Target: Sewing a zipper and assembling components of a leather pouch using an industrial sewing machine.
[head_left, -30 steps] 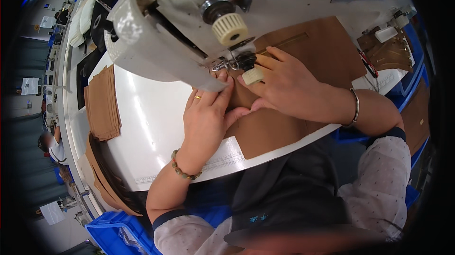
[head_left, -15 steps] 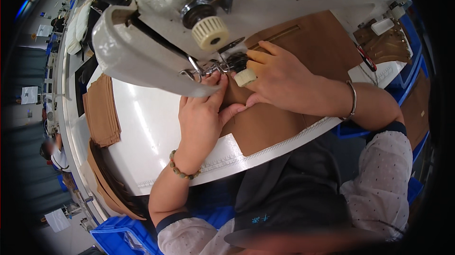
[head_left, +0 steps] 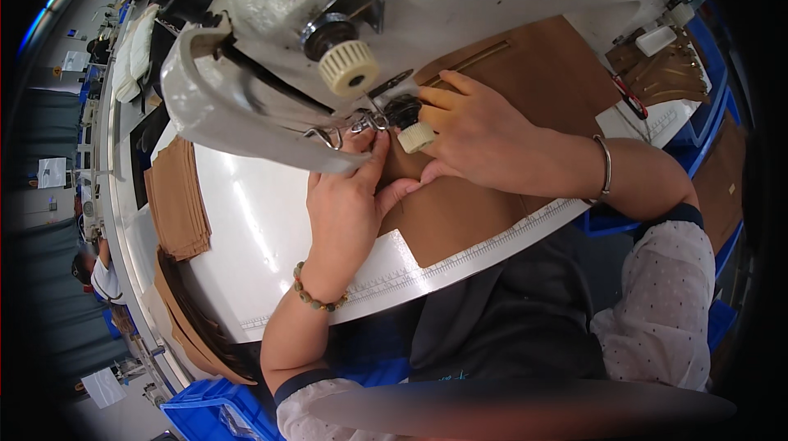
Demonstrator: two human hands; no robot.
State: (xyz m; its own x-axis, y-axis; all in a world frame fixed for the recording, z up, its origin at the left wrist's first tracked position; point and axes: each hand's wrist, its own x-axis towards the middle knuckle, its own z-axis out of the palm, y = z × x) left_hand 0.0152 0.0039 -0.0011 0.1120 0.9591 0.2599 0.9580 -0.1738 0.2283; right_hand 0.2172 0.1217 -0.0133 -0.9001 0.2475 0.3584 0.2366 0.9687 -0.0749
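Observation:
A brown fabric piece (head_left: pixel 460 223) lies on the white sewing table, running under the sewing machine (head_left: pixel 271 105). A long slot-like seam shows in its far part. My left hand (head_left: pixel 343 210) rests on its left edge, fingers stretched toward the presser foot (head_left: pixel 371 119); the machine's white guard partly covers them. Flat on the cloth, just right of the needle area, is my right hand (head_left: pixel 484 139), fingers extended and slightly apart. The tips of both thumbs nearly meet on the fabric. Beside my right fingers sits a cream knob (head_left: pixel 416 137).
A stack of brown fabric pieces (head_left: pixel 177 199) lies at the left of the table, with more brown pieces (head_left: pixel 187 318) below it. Red-handled scissors (head_left: pixel 630 98) lie at right. Blue bins (head_left: pixel 220 408) stand beside the table, whose front edge carries a ruler (head_left: pixel 484 246).
The view has shifted slightly, so the machine sits a little lower and further left. Both hands keep nearly the same place on the fabric.

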